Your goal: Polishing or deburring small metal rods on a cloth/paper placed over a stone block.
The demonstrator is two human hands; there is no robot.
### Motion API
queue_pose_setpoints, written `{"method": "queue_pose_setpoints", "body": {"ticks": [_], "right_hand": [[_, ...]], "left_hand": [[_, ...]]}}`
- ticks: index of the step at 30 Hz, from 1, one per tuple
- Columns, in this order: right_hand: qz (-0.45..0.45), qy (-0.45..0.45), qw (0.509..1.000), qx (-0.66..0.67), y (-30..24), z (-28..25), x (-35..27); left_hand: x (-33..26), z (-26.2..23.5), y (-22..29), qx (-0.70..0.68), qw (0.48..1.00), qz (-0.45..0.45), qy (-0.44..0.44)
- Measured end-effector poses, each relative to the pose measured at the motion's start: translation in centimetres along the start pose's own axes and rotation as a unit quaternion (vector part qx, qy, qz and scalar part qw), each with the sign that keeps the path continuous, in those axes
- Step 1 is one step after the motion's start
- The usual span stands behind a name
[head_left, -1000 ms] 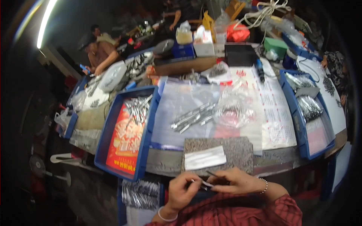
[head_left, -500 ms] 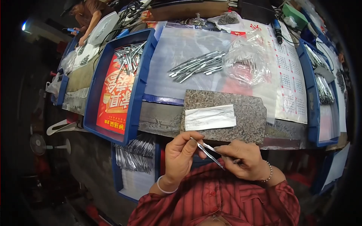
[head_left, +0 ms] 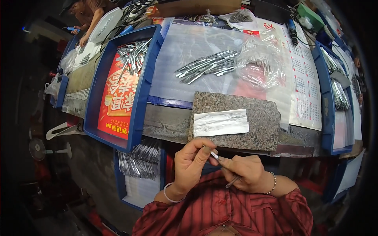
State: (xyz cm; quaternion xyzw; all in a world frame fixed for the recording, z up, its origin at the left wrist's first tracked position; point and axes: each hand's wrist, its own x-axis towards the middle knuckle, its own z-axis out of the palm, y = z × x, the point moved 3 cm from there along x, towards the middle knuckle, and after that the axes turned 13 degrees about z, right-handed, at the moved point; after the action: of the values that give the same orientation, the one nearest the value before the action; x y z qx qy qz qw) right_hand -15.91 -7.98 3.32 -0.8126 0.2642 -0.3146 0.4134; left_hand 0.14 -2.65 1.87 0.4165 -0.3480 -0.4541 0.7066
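Ahead, stone slab [head_left: 260, 118], metal tools [head_left: 204, 67], blue tray [head_left: 139, 98].

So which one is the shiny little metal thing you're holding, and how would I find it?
Start at the speckled grey stone slab at the bench's front edge, with a crinkled silver sheet on it. Just below, the left hand and right hand pinch one slim silver metal tool. Unlike the loose pile of similar pieces further back, it is alone and off the bench.
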Motion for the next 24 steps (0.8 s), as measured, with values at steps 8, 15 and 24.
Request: {"method": "queue_pose_setpoints", "body": {"ticks": [8, 15, 24], "right_hand": [[-0.032, -0.094, 0.989, -0.111, 0.1, -3.5, 1.2], [0.029, -0.035, 0.989, -0.138, 0.6, -5.0, 3.4], [0.118, 0.023, 0.992, -0.027, 1.7, -5.7, 4.5]], "left_hand": [[2.2, -0.6, 2.0, 0.282, 0.909, 0.106, -0.287], [3.6, -0.5, 1.1, 0.398, 0.861, 0.235, -0.214], [4.9, -2.1, -1.2, 0.524, 0.770, 0.309, -0.194]]}}
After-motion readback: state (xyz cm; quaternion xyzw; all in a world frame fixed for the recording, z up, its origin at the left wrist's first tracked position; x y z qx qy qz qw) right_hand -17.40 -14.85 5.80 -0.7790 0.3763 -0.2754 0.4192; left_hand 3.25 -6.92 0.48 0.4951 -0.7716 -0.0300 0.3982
